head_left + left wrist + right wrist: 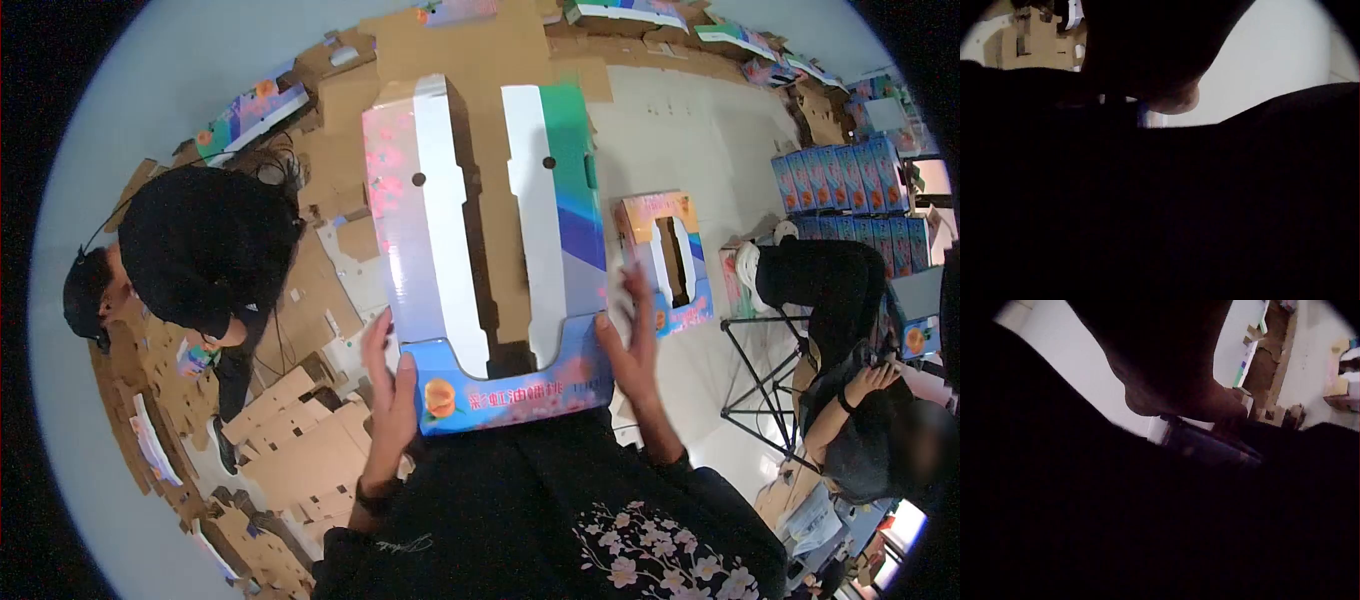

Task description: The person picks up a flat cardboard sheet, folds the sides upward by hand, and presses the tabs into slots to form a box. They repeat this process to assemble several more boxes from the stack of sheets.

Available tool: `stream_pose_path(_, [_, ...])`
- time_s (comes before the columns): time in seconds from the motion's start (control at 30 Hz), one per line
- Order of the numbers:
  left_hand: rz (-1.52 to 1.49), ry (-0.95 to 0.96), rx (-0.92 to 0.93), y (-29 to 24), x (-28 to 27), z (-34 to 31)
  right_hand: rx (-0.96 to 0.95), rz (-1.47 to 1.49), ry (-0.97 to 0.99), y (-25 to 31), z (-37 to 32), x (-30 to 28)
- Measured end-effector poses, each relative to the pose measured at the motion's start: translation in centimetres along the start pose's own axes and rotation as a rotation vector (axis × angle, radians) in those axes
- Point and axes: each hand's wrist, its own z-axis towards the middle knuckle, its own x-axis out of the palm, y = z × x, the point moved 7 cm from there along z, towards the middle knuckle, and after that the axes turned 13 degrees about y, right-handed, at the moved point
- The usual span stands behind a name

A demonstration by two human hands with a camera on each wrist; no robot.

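A long printed carton (404, 240), pink on its left side and green and blue on its right, lies in front of my body with a long opening down its middle. Its near end is a blue panel (510, 400) with a peach picture and lettering. My left hand (391, 385) is at the near left corner, thumb against the side, fingers extended. My right hand (637, 355) touches the near right corner with its thumb, its fingers spread away from the box. Both wrist views are mostly dark; the right one shows part of a blue box surface (1210, 447) below the hand.
A smaller orange and blue carton (686, 318) stands to the right. One person in black (210, 245) bends at the left; another sits at the right beside a black-legged stand (765, 380). Flattened cardboard (310, 455) covers the left floor; blue boxes (840, 180) are stacked far right.
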Motion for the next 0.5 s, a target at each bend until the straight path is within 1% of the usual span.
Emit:
stream_pose_path(0.03, [0.095, -0.010, 0.056, -0.6, -1.6, 0.5, -0.100, -0.212, -0.001, 1.9, 1.4, -1.1])
stream_pose_path(0.07, [0.063, -0.067, 0.158, -1.6, -3.7, 1.6, -0.199, -0.425, -0.007, 4.9, 3.6, -2.7])
stream_pose_path(0.1, [0.173, -0.081, 0.261, -4.0, -5.9, 3.5, -0.295, -0.638, -0.016, 7.7, 5.9, -3.6])
stream_pose_path(0.13, [0.284, -0.099, 0.364, -7.2, -8.0, 5.7, -0.398, -0.673, -0.017, 10.2, 8.5, -3.8])
stream_pose_path(0.2, [0.519, -0.112, 0.395, -11.9, -10.2, 11.1, -0.577, -0.724, 0.001, 13.4, 14.9, -2.7])
stream_pose_path(0.23, [0.614, -0.119, 0.467, -12.9, -10.3, 14.7, -0.652, -0.742, 0.021, 14.6, 18.0, -1.8])
stream_pose_path(0.27, [0.712, -0.129, 0.539, -13.7, -10.3, 18.5, -0.598, -0.733, 0.059, 14.9, 21.4, -1.2])
stream_pose_path(0.3, [0.731, -0.107, 0.479, -12.1, -9.9, 22.9, -0.544, -0.725, 0.096, 14.7, 23.5, -0.3])
stream_pose_path(0.33, [0.748, -0.081, 0.415, -10.5, -9.4, 25.7, -0.503, -0.735, 0.132, 14.5, 24.0, 0.7])
stream_pose_path(0.4, [0.747, 0.140, 0.308, -10.3, -8.1, 27.1, -0.420, -0.761, 0.210, 13.9, 25.4, 2.3])
stream_pose_path(0.43, [0.740, 0.256, 0.250, -10.2, -7.4, 27.7, -0.532, -0.770, 0.148, 14.3, 25.2, 2.3])
stream_pose_path(0.5, [0.659, 0.321, 0.253, -11.4, -7.4, 27.2, -0.743, -0.779, 0.026, 14.5, 23.3, 2.2])
